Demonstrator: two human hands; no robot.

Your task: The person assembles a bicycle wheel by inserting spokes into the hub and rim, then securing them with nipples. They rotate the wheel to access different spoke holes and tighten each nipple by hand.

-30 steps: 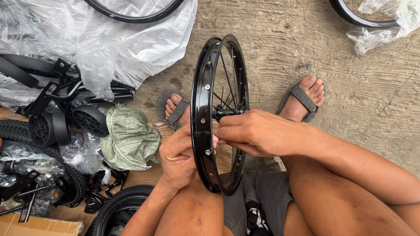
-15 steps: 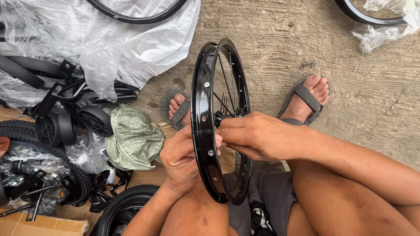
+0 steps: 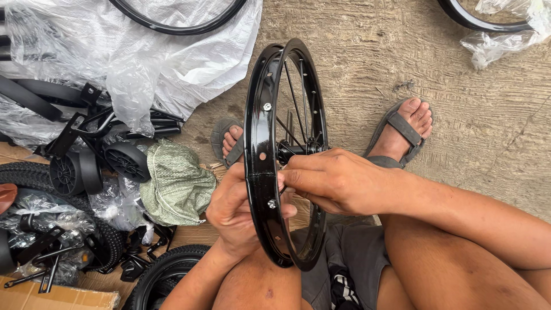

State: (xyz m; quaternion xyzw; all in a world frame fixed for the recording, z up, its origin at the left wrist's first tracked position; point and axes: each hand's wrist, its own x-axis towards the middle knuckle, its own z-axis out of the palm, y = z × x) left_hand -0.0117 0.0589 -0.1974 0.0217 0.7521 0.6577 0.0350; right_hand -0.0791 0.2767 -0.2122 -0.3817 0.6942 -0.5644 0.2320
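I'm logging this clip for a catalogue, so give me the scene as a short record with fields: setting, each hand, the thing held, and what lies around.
setting: rough concrete floor, person seated, feet in sandals
held thing: black wheel rim with spokes and hub, upright on edge between the knees
left hand: grips the rim's outer left side
right hand: fingertips pinch at the rim's inner channel, beside a spoke hole
left of the rim: green woven sack, small black training wheels, clear plastic wrap, knobby tyres

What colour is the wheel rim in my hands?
Glossy black rim, seen in the head view.
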